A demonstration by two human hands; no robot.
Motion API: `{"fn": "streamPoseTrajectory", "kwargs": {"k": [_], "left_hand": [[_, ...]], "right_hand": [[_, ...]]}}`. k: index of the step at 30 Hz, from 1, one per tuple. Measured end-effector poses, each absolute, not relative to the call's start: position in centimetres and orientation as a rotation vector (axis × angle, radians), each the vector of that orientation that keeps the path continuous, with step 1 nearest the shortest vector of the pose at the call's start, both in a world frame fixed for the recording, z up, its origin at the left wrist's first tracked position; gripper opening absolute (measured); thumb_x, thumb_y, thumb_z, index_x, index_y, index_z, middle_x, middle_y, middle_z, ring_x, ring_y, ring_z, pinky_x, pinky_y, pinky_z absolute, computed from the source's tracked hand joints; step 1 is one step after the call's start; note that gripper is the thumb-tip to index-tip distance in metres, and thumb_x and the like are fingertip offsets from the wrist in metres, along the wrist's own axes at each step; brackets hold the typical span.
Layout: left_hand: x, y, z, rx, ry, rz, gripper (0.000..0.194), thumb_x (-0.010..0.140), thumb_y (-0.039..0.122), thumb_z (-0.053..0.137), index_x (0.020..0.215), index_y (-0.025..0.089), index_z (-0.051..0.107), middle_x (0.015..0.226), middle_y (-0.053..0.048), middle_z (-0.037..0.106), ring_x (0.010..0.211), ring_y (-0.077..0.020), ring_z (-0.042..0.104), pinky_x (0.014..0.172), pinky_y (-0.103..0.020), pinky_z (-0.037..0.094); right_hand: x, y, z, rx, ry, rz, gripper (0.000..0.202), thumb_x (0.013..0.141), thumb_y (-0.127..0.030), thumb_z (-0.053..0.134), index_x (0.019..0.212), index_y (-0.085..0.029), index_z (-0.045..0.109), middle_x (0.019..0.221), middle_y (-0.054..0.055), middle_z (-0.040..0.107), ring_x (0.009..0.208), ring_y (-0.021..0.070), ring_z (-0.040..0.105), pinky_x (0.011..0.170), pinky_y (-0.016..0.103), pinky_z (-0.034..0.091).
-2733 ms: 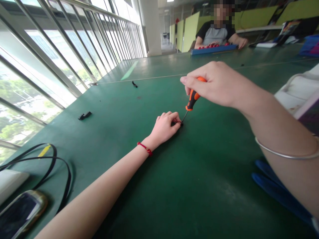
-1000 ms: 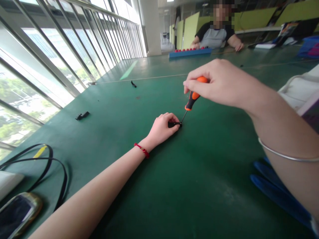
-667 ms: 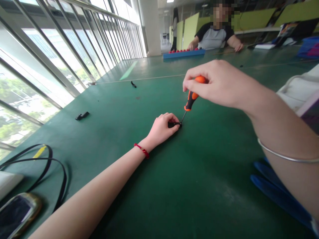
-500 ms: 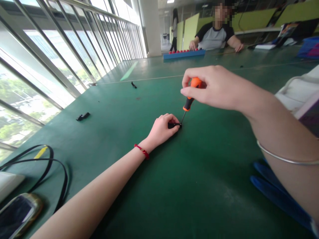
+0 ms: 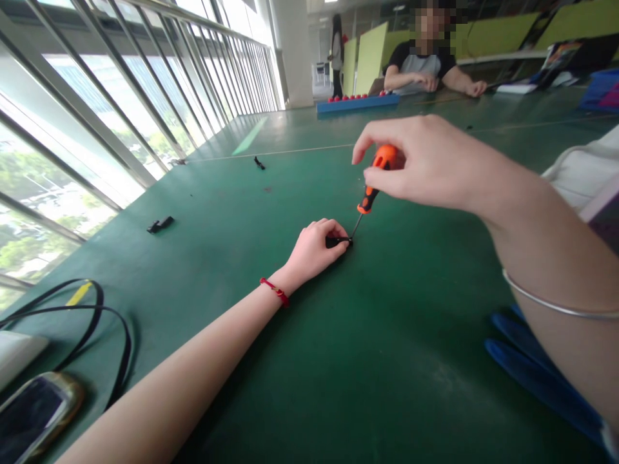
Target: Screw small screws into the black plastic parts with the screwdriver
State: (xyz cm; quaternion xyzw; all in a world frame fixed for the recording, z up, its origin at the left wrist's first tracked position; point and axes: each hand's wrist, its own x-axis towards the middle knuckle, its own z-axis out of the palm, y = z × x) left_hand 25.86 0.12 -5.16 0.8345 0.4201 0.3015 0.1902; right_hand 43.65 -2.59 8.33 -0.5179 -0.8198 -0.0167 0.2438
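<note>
My left hand [image 5: 318, 248], with a red bracelet at the wrist, pinches a small black part [image 5: 337, 242] against the green tabletop [image 5: 300, 361]. An orange and black screwdriver [image 5: 371, 187] stands tilted, its thin shaft running down to the right end of that part. My right hand [image 5: 418, 161] is around the top of the screwdriver's handle; its index finger is lifted a little off the handle, and the palm side is hidden. Whether the tip sits in a screw is too small to tell.
Two small black pieces [image 5: 160, 224] [image 5: 260, 163] lie to the left. A phone [image 5: 36, 415] and black cable [image 5: 129, 348] are at the lower left, blue gloves [image 5: 532, 361] at the lower right. Across the table a person sits near a blue tray [image 5: 358, 105].
My right hand's index finger and thumb have loosened and shifted on the handle, and the screwdriver leans slightly more to the right. The seated person's hand has moved away from the blue tray.
</note>
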Motion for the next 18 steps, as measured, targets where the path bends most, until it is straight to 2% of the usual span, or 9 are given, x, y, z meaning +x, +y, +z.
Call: {"fn": "streamPoseTrajectory", "kwargs": {"k": [2,3,5,7,9,10,12,15,18], "left_hand": [[25.86,0.12,-5.13,2.347,1.184,0.845,0.009,0.077,0.024,0.056,0.082,0.018,0.061,0.083,-0.002,0.061,0.079,-0.0162,0.055,0.076,-0.030,0.046],[25.87,0.12,-5.11,2.347,1.185,0.844,0.009,0.077,0.024,0.056,0.082,0.018,0.061,0.083,-0.002,0.061,0.079,-0.0162,0.055,0.076,-0.030,0.046],[25.89,0.08,-5.04,2.348,1.183,0.838,0.009,0.077,0.024,0.056,0.082,0.018,0.061,0.083,-0.002,0.061,0.080,-0.0161,0.056,0.077,-0.030,0.046],[25.92,0.02,-4.96,2.349,1.182,0.836,0.009,0.077,0.024,0.056,0.082,0.018,0.061,0.084,-0.002,0.061,0.080,-0.0162,0.056,0.078,-0.030,0.046],[25.93,-0.04,-4.89,2.350,1.179,0.835,0.009,0.077,0.024,0.056,0.082,0.018,0.061,0.084,-0.003,0.061,0.080,-0.0162,0.056,0.078,-0.031,0.047],[25.93,-0.07,-4.86,2.350,1.177,0.834,0.009,0.077,0.024,0.056,0.082,0.017,0.061,0.084,-0.003,0.061,0.080,-0.0162,0.055,0.078,-0.031,0.047],[25.94,-0.12,-4.82,2.349,1.175,0.835,0.010,0.077,0.024,0.056,0.082,0.017,0.061,0.084,-0.003,0.061,0.080,-0.0162,0.055,0.079,-0.031,0.046],[25.95,-0.17,-4.81,2.351,1.188,0.835,0.010,0.077,0.024,0.056,0.081,0.017,0.062,0.084,-0.003,0.061,0.080,-0.0165,0.055,0.078,-0.031,0.046],[25.95,-0.19,-4.85,2.354,1.203,0.831,0.010,0.077,0.024,0.056,0.081,0.017,0.062,0.083,-0.003,0.061,0.080,-0.0164,0.055,0.077,-0.031,0.046]], "right_hand": [[43.56,-2.57,8.35,-1.414,-2.248,-0.012,0.021,0.073,-0.033,0.057,0.092,-0.024,0.059,0.066,-0.001,0.053,0.055,0.0122,0.042,0.054,0.028,0.028],[43.51,-2.58,8.35,-1.426,-2.250,0.007,0.019,0.076,-0.039,0.054,0.085,-0.023,0.059,0.061,-0.001,0.049,0.052,0.0116,0.039,0.053,0.029,0.027],[43.46,-2.64,8.36,-1.442,-2.250,0.014,0.035,0.083,-0.050,0.044,0.068,-0.021,0.058,0.051,-0.001,0.039,0.047,0.0108,0.032,0.052,0.030,0.025],[43.47,-2.67,8.35,-1.428,-2.239,-0.002,0.030,0.083,-0.045,0.046,0.068,-0.021,0.057,0.052,0.000,0.041,0.048,0.0112,0.034,0.052,0.030,0.026],[43.54,-2.67,8.31,-1.412,-2.235,-0.014,0.013,0.075,-0.033,0.055,0.083,-0.023,0.058,0.064,0.000,0.052,0.054,0.0123,0.040,0.054,0.029,0.029],[43.58,-2.66,8.30,-1.412,-2.235,-0.011,0.016,0.073,-0.030,0.057,0.088,-0.024,0.057,0.069,0.000,0.056,0.057,0.0128,0.042,0.055,0.029,0.029],[43.62,-2.64,8.27,-1.441,-2.234,-0.007,0.016,0.076,-0.037,0.054,0.080,-0.023,0.057,0.064,0.000,0.052,0.055,0.0126,0.040,0.054,0.029,0.027],[43.56,-2.61,8.21,-1.459,-2.224,-0.037,0.034,0.082,-0.045,0.045,0.059,-0.020,0.052,0.051,0.000,0.038,0.050,0.0112,0.032,0.053,0.030,0.024],[43.43,-2.51,8.08,-1.417,-2.213,-0.058,0.010,0.070,-0.030,0.058,0.075,-0.022,0.055,0.061,-0.001,0.049,0.055,0.0118,0.039,0.054,0.029,0.028]]}}
